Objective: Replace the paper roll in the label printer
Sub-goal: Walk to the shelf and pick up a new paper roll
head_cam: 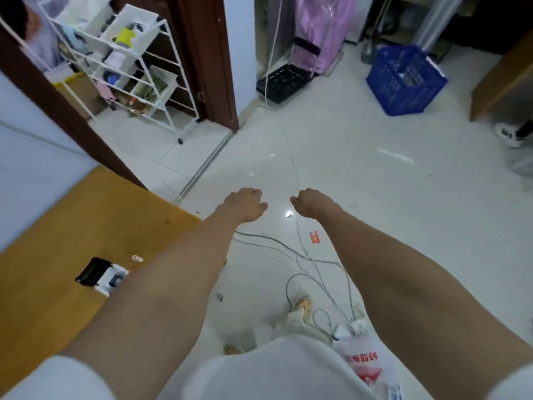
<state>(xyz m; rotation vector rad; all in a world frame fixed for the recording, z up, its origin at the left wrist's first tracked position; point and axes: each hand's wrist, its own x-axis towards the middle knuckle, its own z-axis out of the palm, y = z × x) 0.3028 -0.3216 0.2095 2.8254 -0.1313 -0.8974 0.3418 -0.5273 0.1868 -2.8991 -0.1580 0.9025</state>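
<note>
Both bare arms extend forward over the white tiled floor, held level and near each other. The left hand and right hand show their backs; the fingers curl under, and whether they hold anything cannot be told. The small white label printer with open black lid sits on the yellow wooden table, beside the left forearm.

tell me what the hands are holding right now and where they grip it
Nothing visible: left hand and right hand hang loosely curled over the floor, both empty.
</note>
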